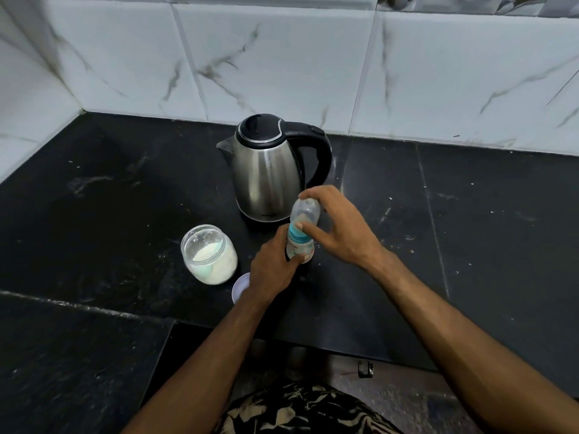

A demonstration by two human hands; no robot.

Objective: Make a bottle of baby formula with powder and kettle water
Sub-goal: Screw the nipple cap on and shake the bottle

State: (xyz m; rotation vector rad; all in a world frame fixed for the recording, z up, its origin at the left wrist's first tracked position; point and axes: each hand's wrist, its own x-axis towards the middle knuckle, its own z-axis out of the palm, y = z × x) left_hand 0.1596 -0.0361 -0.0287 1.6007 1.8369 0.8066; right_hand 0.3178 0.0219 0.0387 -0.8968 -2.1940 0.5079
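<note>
Our baby bottle (300,242) stands on the black surface (470,230) just in front of the kettle (269,170). Our left hand (275,267) grips its bottom and our right hand (338,227) grips its blue ring and clear cap (306,210). If we twist too hard, we think the bottle could tip toward the open powder jar (209,253) and spill.

The countertop (125,195) is finished in black with faint pale scuffs. The wall tiles (282,57) are white, veined in grey and brown like marble. The kettle (266,170) is brushed silver steel, fitted with a black lid and black handle. The baby bottle (300,236) is clear, banded by a turquoise collar. White powder is contained in the clear glass jar (209,253). A pale lilac lid (239,288) is seen. The garment (307,408) is patterned black and beige.
</note>
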